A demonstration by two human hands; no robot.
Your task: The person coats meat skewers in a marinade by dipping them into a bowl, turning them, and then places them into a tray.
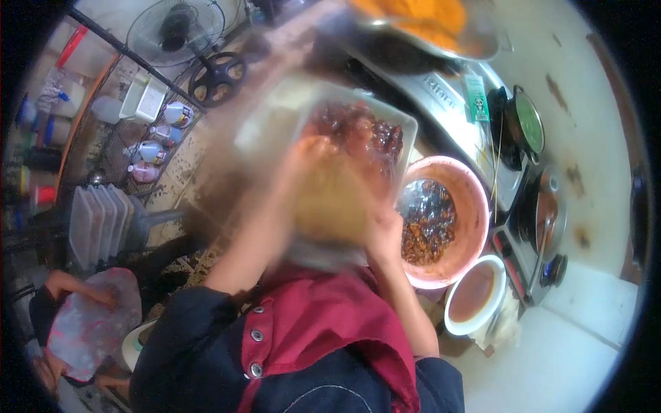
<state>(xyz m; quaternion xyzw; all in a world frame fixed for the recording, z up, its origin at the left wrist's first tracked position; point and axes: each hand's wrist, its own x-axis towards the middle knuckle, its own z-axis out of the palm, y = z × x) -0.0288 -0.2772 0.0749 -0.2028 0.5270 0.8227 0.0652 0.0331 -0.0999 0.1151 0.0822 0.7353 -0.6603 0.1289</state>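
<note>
A motion-blurred tan, roughly rectangular object [330,206] is between my hands, in front of the maroon apron; its exact kind cannot be told. My left hand [316,149] is at its upper left corner, and my right hand [384,232] grips its right side. Just beyond lies a translucent plastic tub [410,129] of dark red, glossy food pieces [364,129]. To the right stands a pink plastic basin [472,206] with dark liquid and small brown pieces [426,232]. The fingers are blurred, and the object hides part of the tub.
A white bowl [472,299] of brown liquid sits by the basin. Right of it are a gas stove [449,103], a pot with green contents [529,124] and a pan with a ladle [547,206]. Far left are shelves with jugs [152,152], a fan [175,31] and another person [93,320].
</note>
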